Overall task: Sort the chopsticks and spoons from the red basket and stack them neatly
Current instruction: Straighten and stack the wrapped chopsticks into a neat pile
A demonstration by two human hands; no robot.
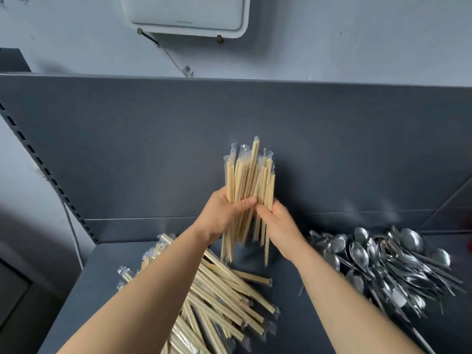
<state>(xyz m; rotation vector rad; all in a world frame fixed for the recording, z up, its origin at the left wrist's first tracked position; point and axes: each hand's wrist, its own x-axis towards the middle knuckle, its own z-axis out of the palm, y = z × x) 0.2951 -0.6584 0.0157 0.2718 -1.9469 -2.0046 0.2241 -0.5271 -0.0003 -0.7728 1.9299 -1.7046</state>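
A bundle of wrapped wooden chopsticks (249, 180) stands nearly upright above the dark shelf, its lower tips uneven and just over the surface. My left hand (224, 213) grips the bundle from the left, thumb across its front. My right hand (277, 224) grips it from the right, fingers curled round the sticks. A loose pile of wrapped chopsticks (224, 297) lies on the shelf below my left forearm. A heap of metal spoons (388, 264) lies on the shelf to the right. The red basket shows only as a red sliver (470, 245) at the right edge.
The dark grey shelf (293, 310) has an upright back panel (153, 149) close behind the bundle. A slotted upright post (46, 172) runs down the left side. A white box (186, 14) hangs on the wall above.
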